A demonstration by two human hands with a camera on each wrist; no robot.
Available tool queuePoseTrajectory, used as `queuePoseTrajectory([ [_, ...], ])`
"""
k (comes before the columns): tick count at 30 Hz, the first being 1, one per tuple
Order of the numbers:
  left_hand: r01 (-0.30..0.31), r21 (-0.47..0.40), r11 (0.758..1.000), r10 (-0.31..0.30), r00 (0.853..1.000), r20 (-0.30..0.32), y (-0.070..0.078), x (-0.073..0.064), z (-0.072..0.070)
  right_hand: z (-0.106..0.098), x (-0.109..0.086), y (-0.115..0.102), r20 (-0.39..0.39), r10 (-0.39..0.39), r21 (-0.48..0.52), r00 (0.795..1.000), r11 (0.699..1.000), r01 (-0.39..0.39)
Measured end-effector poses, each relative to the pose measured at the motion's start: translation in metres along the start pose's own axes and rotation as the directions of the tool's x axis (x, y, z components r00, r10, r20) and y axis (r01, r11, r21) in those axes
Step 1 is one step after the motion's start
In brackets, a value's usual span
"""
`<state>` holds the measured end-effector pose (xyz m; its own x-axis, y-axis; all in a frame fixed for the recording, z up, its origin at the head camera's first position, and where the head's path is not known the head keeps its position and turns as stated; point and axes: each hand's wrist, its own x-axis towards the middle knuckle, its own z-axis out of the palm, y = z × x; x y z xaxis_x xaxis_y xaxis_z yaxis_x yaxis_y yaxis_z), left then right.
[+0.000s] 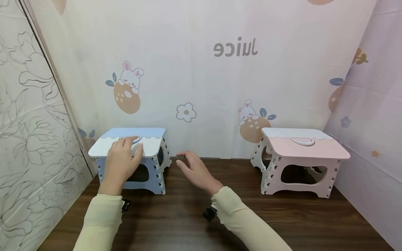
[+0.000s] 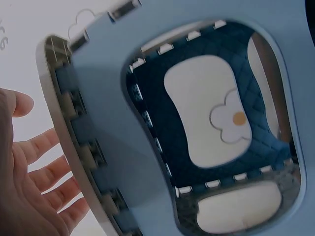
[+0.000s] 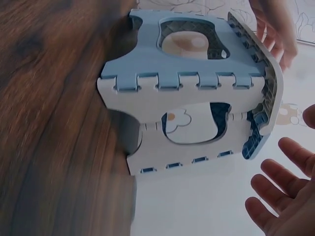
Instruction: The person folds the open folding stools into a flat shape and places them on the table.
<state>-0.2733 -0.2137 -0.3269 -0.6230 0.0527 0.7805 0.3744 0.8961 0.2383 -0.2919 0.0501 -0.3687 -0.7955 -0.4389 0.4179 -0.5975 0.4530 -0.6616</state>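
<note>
A blue and white folding step stool stands unfolded at the left. My left hand is at its white top, close to the handle slot, with fingers extended and the thumb apart. From the left wrist view, the fingers reach past the edge of the top; whether they touch it I cannot tell. My right hand is to the right of this stool, holding nothing, its fingers loosely spread toward it. The right wrist view shows that palm apart from the stool's side.
At the right stands a pink and white folding step stool, unfolded, with a white handle on top. Both stools rest on a dark wooden table. Printed curtains enclose the back and sides.
</note>
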Motion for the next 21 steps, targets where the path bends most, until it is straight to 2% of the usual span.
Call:
queuePoseTrajectory([
  [6,0.061,0.025,0.998,-0.062,0.998,0.004,-0.022,-0.002,-0.016,0.007,0.006,-0.008,0.026,0.023,0.04,0.999,0.999,-0.024],
  [11,0.148,0.047,0.988,-0.15,0.988,0.042,-0.037,-0.001,-0.027,0.009,0.011,-0.013,0.044,0.045,0.088,0.998,0.995,-0.049],
  [18,0.183,0.07,0.981,-0.186,0.981,0.051,-0.056,0.0,-0.034,0.015,0.019,-0.019,0.049,0.058,0.097,0.997,0.993,-0.063],
  [21,0.217,0.094,0.972,-0.223,0.973,0.062,-0.062,-0.001,-0.037,0.017,0.022,-0.022,0.053,0.059,0.098,0.997,0.993,-0.064],
])
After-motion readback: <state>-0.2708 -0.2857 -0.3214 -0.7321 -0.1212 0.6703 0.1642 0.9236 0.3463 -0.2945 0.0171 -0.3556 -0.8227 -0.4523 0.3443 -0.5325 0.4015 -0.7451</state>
